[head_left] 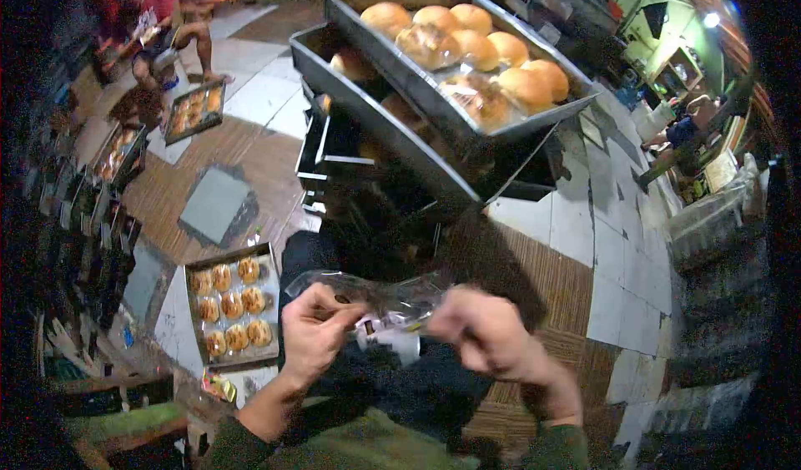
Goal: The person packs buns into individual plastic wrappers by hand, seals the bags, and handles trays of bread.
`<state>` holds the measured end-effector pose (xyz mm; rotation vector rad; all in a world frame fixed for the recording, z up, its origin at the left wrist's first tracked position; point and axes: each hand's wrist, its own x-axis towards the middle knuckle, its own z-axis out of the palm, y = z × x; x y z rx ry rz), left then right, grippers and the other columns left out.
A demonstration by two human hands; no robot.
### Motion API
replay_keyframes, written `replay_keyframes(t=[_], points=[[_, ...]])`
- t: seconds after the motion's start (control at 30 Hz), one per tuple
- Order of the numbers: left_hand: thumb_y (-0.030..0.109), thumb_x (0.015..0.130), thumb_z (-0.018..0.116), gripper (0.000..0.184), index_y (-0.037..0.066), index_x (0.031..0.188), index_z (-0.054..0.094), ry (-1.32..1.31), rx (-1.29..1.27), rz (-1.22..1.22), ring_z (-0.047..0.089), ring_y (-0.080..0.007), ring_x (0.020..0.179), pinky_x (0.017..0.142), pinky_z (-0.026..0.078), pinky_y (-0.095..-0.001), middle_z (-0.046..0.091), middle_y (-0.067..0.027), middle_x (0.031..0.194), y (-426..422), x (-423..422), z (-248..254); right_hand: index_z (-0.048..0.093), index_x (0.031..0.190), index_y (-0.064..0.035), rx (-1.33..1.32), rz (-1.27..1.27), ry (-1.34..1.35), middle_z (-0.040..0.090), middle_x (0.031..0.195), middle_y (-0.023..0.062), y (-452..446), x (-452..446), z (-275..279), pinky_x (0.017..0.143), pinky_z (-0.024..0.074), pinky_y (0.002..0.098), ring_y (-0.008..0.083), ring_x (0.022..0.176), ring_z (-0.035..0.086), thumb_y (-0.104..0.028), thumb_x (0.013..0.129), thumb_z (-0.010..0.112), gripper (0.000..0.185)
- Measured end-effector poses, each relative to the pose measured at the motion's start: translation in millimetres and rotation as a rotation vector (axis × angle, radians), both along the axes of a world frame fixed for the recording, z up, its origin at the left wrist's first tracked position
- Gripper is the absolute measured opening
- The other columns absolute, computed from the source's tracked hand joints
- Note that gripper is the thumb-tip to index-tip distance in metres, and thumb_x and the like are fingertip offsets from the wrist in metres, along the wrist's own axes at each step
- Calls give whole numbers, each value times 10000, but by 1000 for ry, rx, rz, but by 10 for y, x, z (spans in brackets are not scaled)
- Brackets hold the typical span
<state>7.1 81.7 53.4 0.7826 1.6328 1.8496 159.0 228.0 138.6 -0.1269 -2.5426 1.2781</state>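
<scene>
A clear plastic bag (407, 296) stretches between my two hands above my lap. My left hand (317, 336) pinches its left side between thumb and fingers. At the other side my right hand (488, 330), smeared by motion, has its fingers closed on the bag's edge. Below the bag, a small white piece with print (400, 343) shows over my dark trousers; I cannot make out what it is. In front of me a metal tray (409, 82) holds several golden buns (477, 50), some under clear wrapping. It rests crosswise on another deep tray (367, 107).
A tray (238, 363) of browned buns (232, 304) in clear wrap lies on the floor at left. Further off are another bun tray (194, 113) and a seated person (163, 27). Stacked dark trays (79, 219) line the left. Another person (688, 123) is at far right.
</scene>
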Motion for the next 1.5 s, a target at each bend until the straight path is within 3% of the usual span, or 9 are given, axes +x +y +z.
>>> replay_keyframes(t=[0.17,0.37,0.43,0.6,0.8,0.97,1.03,1.13,1.5], points=[[43,813,564,103,0,720,556,-297,134,19,551,-114,522,459,436,-238,620,-117,699,163,-208,-21,553,760,-7,481,-949,497,576,696,129,1664,-714,915,616,441,298,221,648,565,-212,874,476,248],[237,841,561,225,14,821,540,-1037,29,-211,583,-194,570,459,485,-302,593,-125,732,-11,-369,-231,593,1028,2,544,-612,-689,585,996,196,3050,-1222,762,802,410,338,199,913,545,-654,795,361,733],[248,836,565,214,48,897,522,-1182,256,-269,591,-216,631,478,505,-347,579,-115,790,-146,-439,-416,611,925,7,581,-458,-1059,592,743,81,3238,-1295,885,637,435,298,139,704,525,-641,773,436,688],[197,807,595,195,46,897,511,-1424,247,11,590,-246,633,471,499,-357,567,-112,734,-171,-244,-597,543,1006,5,453,-261,-526,580,909,65,3035,-837,876,745,443,260,112,838,537,-392,759,598,471],[28,762,595,63,-30,758,572,-562,161,-176,552,-160,578,466,461,-288,590,-116,714,-295,-187,-561,425,1210,-68,-384,-587,468,511,1118,97,2209,64,920,823,464,377,209,958,539,-447,830,495,541],[20,775,580,118,-80,835,600,-88,-286,-372,602,-130,704,642,490,-245,634,-110,780,-219,-50,-326,427,1214,-58,-1001,-676,93,519,1147,99,589,634,-30,876,434,390,218,1007,537,-515,849,416,585],[33,761,590,139,-59,860,621,-134,-369,-454,582,-102,702,657,470,-227,639,-91,785,-166,58,-355,422,1220,-62,-1219,-425,48,583,1012,103,249,830,-487,598,509,241,178,869,596,-524,857,385,589],[57,762,588,139,-43,845,635,1,-357,-560,568,-84,672,622,456,-213,640,-85,766,-218,142,-441,423,1172,-34,-471,-439,-49,532,912,22,-351,784,-784,715,468,241,130,796,544,-169,740,655,508],[191,746,673,191,4,725,642,97,-621,-632,518,-60,598,538,418,-230,605,-30,639,-574,-675,-73,393,1138,-36,-909,-393,-251,544,1001,55,-174,613,-1007,852,420,317,167,938,534,-163,647,700,593]])
